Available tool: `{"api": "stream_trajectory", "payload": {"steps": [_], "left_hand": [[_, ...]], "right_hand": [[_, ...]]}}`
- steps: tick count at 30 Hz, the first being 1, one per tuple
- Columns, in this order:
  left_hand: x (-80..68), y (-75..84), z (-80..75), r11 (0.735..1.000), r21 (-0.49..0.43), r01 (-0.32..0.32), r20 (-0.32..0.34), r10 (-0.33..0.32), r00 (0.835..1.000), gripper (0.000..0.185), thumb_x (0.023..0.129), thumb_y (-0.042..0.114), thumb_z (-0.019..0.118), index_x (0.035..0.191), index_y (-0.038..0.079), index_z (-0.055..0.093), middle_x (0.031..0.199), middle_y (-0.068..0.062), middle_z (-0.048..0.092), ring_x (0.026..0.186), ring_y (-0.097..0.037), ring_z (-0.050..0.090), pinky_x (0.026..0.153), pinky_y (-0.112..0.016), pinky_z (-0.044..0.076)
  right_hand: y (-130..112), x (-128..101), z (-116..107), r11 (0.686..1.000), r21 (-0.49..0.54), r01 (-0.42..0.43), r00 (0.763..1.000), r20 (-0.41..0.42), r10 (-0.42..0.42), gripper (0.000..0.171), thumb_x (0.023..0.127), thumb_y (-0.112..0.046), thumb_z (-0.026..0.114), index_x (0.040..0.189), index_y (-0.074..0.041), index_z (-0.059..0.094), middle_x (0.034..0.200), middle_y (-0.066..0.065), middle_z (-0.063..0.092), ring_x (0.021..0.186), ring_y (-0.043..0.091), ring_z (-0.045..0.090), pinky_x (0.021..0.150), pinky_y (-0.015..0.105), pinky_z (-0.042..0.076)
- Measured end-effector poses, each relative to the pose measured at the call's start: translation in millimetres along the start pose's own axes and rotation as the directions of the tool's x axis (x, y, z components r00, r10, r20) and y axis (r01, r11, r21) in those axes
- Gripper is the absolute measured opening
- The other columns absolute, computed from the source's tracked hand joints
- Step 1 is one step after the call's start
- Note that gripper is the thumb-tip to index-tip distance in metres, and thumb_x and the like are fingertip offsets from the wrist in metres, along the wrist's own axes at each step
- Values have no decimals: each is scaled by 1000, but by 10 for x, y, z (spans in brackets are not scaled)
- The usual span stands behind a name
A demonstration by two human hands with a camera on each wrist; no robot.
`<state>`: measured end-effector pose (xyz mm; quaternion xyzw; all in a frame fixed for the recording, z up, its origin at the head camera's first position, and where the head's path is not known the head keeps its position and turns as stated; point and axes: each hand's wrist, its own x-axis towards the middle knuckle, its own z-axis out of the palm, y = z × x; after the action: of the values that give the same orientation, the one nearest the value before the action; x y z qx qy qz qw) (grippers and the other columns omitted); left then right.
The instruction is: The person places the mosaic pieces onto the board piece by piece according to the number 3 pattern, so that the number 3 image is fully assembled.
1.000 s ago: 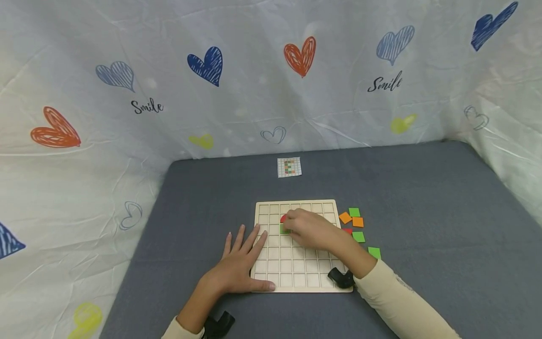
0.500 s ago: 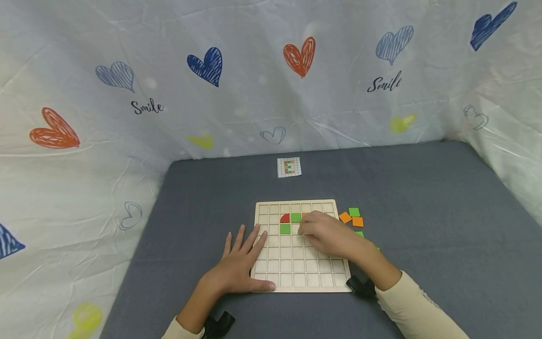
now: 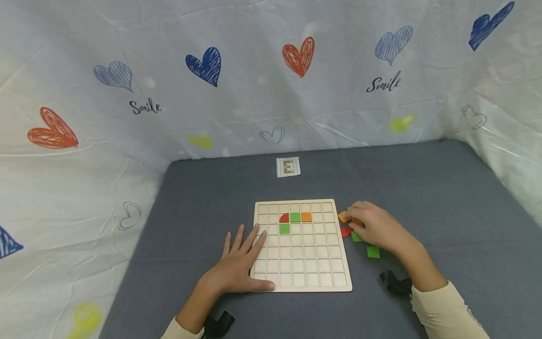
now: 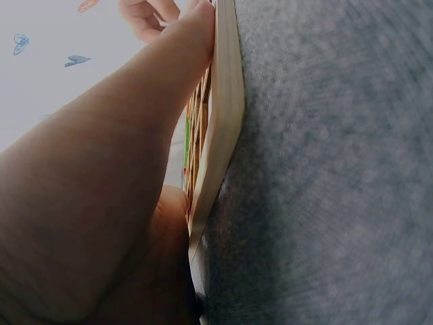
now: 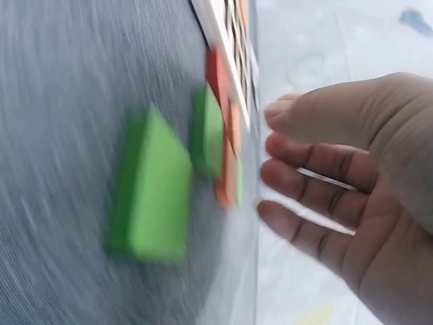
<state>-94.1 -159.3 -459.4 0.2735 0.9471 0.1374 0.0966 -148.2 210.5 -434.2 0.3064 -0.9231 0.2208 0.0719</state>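
Observation:
A wooden grid board [image 3: 305, 263] lies flat on the grey cloth. My left hand [image 3: 237, 268] rests across its left edge with fingers spread, the thumb on the near rim. Set in the grid are a red rounded tile [image 3: 284, 218], a green tile [image 3: 295, 217], an orange tile [image 3: 306, 216], and another green tile [image 3: 284, 228] below the red one. My right hand [image 3: 378, 228] hovers over loose tiles beside the board, thumb and fingers apart. In the right wrist view nothing lies between its fingers. Under it, some tiles are partly hidden.
Right of the board lie a loose orange tile [image 3: 342, 216], a red tile [image 3: 346, 232] and green tiles, one nearest me [image 3: 373, 252]. Beyond the board lies a small pattern card [image 3: 288, 167]. A white curtain [image 3: 245, 113] printed with hearts hangs behind the table.
My right hand has left an orange tile in the top coloured row, beside the green one, and moved right to the loose tiles. The left hand stays in place.

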Motion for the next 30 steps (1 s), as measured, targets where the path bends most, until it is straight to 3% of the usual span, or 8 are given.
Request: {"api": "stream_trajectory", "payload": {"steps": [12,23,30], "left_hand": [[6,-31,25,1000,-7,5,12,-5,1000,111,64,81,47,147,22,2,151,0,-6,133,-33,-12,98,-59,-6],[-8,14,-23,1000,15,20,33,-21,999,111,64,81,46,147,22,1,151,-1,-6,134,-33,-11,99,-59,-5],[-7,12,-8,1000,25,10,4,-10,1000,112,64,82,46,147,22,2,151,-1,-5,134,-33,-10,99,-60,-4]], "right_hand": [[163,-67,-94,991,-41,-131,987,87,134,13,74,-6,71,85,-12,70,83,-3,58,78,15,54,68,36,46],[211,-77,-42,990,-55,-130,986,93,135,15,72,-5,73,86,-11,69,83,-2,59,79,18,55,69,39,46],[201,-80,-68,989,-61,-136,987,82,141,15,73,-5,72,86,-11,69,84,-2,61,79,18,56,70,39,46]]}}
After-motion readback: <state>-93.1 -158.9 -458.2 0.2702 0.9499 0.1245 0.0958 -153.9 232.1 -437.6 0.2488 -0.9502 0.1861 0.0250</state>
